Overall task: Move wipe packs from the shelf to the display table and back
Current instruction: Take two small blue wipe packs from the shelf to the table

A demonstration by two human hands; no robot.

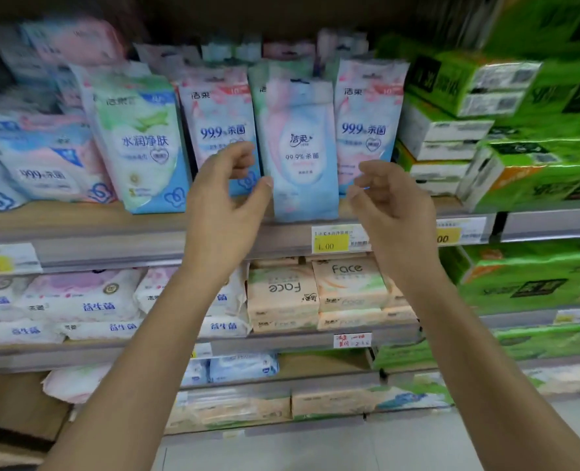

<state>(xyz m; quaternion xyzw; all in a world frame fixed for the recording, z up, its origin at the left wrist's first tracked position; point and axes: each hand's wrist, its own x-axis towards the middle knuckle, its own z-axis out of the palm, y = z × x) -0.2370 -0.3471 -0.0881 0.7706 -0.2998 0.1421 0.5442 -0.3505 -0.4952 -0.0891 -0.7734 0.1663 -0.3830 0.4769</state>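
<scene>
Pink packs [219,127] flank the middle pack [300,158] closely; front open.

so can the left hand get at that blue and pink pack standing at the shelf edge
Probably yes. The left hand is beside the blue and pink pack, its thumb at the pack's left edge, with nothing between them. The pack stands forward of the neighbouring packs, leaving its sides free.
</scene>
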